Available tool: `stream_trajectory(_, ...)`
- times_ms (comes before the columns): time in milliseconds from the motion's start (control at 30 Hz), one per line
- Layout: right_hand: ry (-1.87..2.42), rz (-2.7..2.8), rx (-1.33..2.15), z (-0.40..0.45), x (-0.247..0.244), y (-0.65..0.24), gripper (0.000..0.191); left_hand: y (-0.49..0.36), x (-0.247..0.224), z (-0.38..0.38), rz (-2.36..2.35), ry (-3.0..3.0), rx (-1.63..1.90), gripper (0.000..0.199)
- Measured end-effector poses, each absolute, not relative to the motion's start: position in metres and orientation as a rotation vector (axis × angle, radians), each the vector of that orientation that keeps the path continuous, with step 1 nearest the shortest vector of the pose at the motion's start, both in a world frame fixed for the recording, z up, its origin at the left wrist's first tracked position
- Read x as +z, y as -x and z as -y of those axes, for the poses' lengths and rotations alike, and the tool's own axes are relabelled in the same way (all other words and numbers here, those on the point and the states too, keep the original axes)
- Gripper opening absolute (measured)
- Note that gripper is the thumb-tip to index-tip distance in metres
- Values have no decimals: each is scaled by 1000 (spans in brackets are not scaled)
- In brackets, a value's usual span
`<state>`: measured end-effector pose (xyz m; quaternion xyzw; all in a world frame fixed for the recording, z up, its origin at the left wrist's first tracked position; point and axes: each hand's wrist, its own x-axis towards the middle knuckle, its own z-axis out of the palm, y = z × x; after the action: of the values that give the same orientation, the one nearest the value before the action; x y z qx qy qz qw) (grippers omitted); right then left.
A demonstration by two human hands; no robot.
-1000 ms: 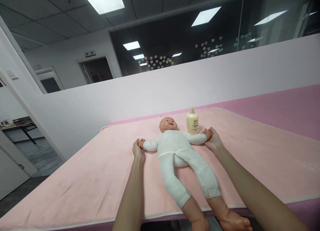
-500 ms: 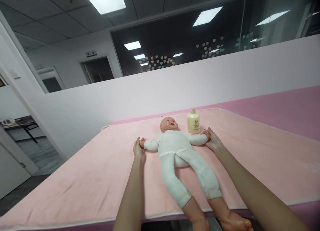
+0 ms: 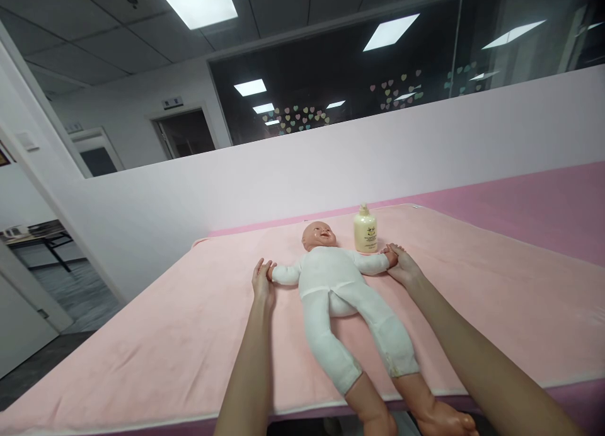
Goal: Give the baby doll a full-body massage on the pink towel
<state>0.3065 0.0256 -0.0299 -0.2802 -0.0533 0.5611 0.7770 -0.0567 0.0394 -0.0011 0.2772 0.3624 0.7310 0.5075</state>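
Note:
A baby doll (image 3: 333, 272) with a white cloth body lies on its back, arms spread and bare feet over the near edge of a pink towel (image 3: 189, 335). My left hand (image 3: 262, 280) is closed around the doll's hand on the left side. On the other side, my right hand (image 3: 404, 266) grips the doll's other hand, its fingers partly hidden behind it. Just beyond that doll arm stands a pale yellow pump bottle (image 3: 365, 229), upright and touched by neither hand.
Behind the towel runs a low white wall (image 3: 307, 177) below a dark window (image 3: 340, 70) with heart stickers. Pink padding (image 3: 558, 203) shows at the right. A dark-legged table (image 3: 45, 237) stands at the far left beyond a doorway.
My fingers have shifted slightly on the doll's hands. The doll and the bottle stay where they were.

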Motion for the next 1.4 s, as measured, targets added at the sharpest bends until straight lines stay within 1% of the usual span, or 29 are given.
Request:
stream_trajectory(167,606,89,1150,-23,-28,-306,20,59,-1,-41,-829,-595,1763,30)
stream_trajectory(333,581,75,1204,-14,-21,-304,11,59,-2,-42,-813,-556,1743,26)
stream_trajectory(400,587,92,1212,-12,-20,-304,11,58,-1,-41,-804,-556,1728,26)
stream_trajectory(700,676,281,1159,-16,-28,-304,30,56,2,-37,-775,-577,1699,19)
stream_trajectory(1033,599,258,1180,-26,-33,-306,25,58,-4,-42,-823,-510,1739,24)
stream_trajectory(1233,625,165,1174,-32,-39,-312,24,59,-5,-44,-851,-489,1722,37)
stream_trajectory(1400,568,152,1217,-36,-42,-315,24,59,-4,-45,-857,-469,1719,44)
